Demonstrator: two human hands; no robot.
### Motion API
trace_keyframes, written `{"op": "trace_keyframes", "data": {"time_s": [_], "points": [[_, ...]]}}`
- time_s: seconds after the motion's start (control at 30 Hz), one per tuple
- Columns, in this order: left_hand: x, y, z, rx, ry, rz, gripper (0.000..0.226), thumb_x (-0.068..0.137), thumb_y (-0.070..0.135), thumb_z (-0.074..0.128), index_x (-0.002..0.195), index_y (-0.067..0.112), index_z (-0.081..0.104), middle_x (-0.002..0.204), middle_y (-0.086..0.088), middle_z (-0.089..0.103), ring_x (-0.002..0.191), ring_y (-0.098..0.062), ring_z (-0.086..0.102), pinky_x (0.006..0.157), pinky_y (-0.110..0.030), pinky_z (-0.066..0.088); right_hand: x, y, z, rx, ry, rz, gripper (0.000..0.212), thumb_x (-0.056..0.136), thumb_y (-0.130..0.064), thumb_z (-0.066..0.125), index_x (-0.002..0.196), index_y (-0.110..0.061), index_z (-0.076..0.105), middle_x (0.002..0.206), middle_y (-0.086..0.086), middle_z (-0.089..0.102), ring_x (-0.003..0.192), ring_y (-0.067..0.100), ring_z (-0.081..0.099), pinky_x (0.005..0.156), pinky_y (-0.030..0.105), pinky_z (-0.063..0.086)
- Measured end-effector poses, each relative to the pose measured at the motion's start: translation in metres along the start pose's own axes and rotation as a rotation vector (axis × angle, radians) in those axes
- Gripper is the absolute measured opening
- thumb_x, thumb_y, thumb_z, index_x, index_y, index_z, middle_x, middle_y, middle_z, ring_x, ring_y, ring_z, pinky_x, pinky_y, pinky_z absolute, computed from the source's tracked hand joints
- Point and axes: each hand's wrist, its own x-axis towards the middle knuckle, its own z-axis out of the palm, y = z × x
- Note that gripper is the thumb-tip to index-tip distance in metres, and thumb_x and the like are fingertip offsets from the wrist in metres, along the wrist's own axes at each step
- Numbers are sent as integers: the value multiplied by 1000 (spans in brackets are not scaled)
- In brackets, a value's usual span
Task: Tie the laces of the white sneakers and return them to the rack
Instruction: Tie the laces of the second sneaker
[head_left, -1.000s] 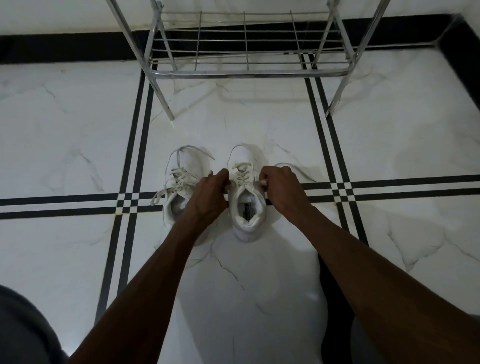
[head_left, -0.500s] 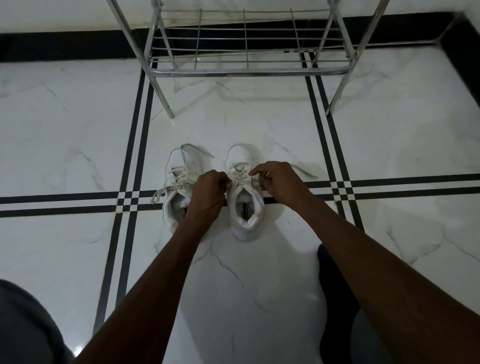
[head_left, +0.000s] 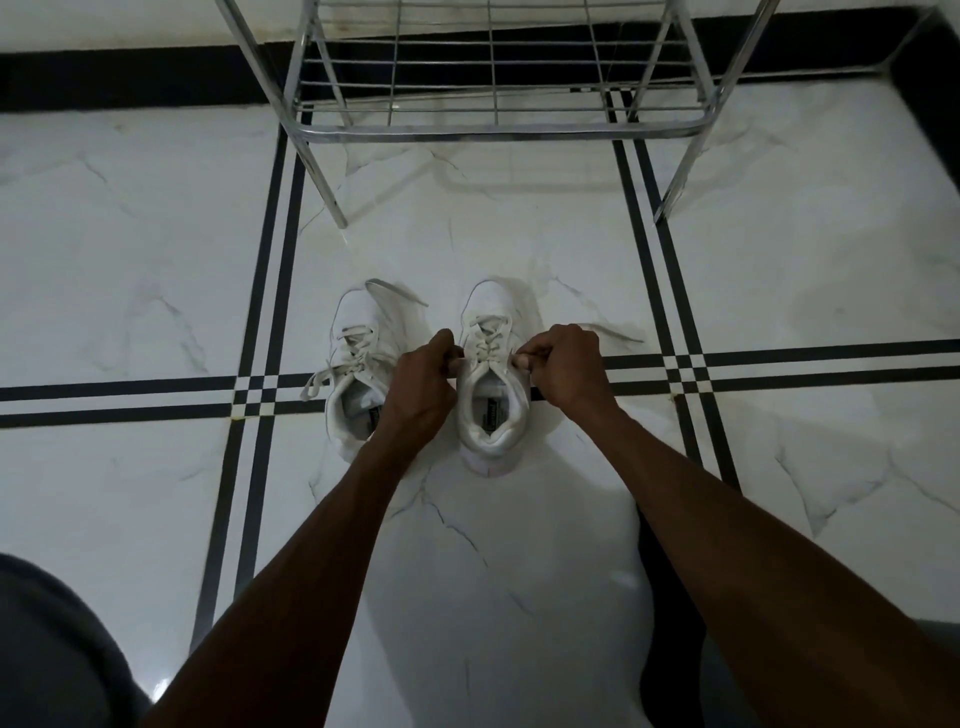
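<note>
Two white sneakers stand side by side on the marble floor, toes toward the rack. The right sneaker (head_left: 491, 410) has its laces (head_left: 487, 335) criss-crossed and pulled out to both sides. My left hand (head_left: 422, 387) pinches the lace end at the shoe's left side. My right hand (head_left: 563, 366) pinches the other lace end at its right side. The left sneaker (head_left: 358, 364) sits partly behind my left hand, its laces loose and trailing onto the floor. The metal shoe rack (head_left: 493, 132) stands just beyond the shoes with its lowest wire shelf bare.
White marble floor (head_left: 779, 270) with black inlay stripes crossing under the shoes. A black skirting band runs along the wall behind the rack. The rack's slanted legs (head_left: 324, 187) reach the floor close to the sneakers. My knees show at the bottom corners.
My hands have drawn apart a little, pulling the right sneaker's lace ends outward to each side. The sneakers have not moved.
</note>
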Motion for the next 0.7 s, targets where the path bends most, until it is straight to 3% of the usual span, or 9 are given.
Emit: {"op": "trace_keyframes", "data": {"time_s": [0.13, 0.2, 0.27, 0.37, 0.43, 0.5, 0.6, 0.7], "points": [[7, 2, -11, -91, -87, -124, 17, 73, 2, 53, 80, 17, 53, 90, -8, 73, 88, -33, 72, 62, -54, 63, 8, -1, -9, 17, -140, 77, 10, 88, -15, 73, 89, -10, 81, 87, 10, 79, 81, 20, 72, 76, 29, 55], [12, 7, -19, -58, -111, -132, 9, 87, 8, 61, 81, 15, 60, 87, -11, 73, 83, -30, 71, 62, -40, 62, 12, 2, -22, 22, -274, 83, 14, 93, -24, 68, 92, -14, 78, 90, 5, 77, 89, 20, 72, 79, 30, 54], [15, 16, -32, -50, -75, -128, 25, 98, 27, 65, 83, 6, 67, 80, -7, 73, 75, -20, 69, 61, -27, 51, 13, 4, -34, 101, -364, 124, 18, 95, -29, 62, 90, -18, 75, 95, -1, 75, 96, 19, 71, 90, 37, 56], [21, 29, -46, -233, -101, -194, 43, 102, 45, 55, 85, 10, 73, 78, 11, 74, 72, -4, 64, 72, -33, 52, 15, 0, -45, 359, -386, 213, 28, 101, -28, 51, 100, -11, 73, 108, -1, 75, 110, 14, 68, 102, 42, 52], [26, 37, -49, -413, -127, -239, 44, 104, 41, 49, 96, 8, 77, 89, 10, 78, 89, -6, 69, 91, -37, 53, 16, -13, -50, 500, -371, 217, 32, 104, -32, 46, 99, -11, 69, 110, -1, 76, 113, 15, 67, 96, 40, 52], [29, 48, -49, -573, -134, -273, 47, 106, 34, 45, 108, -5, 72, 101, 0, 81, 102, -13, 73, 98, -36, 49, 15, -28, -53, 619, -356, 202, 34, 105, -36, 44, 84, -17, 63, 104, -1, 78, 110, 18, 69, 85, 38, 50], [29, 64, -45, -677, -97, -237, 51, 108, 30, 42, 104, -16, 63, 99, -17, 78, 88, -13, 73, 86, -27, 53, 16, -42, -53, 751, -352, 217, 31, 104, -37, 46, 85, -17, 58, 103, 6, 79, 100, 20, 71, 79, 38, 46], [28, 68, -39, -707, -74, -166, 36, 108, 35, 46, 94, 4, 58, 86, -18, 64, 81, -22, 66, 90, -37, 54, 15, -42, -50, 843, -354, 239, 27, 103, -35, 50, 104, -12, 65, 97, 5, 75, 90, 18, 70, 79, 39, 45]]}}
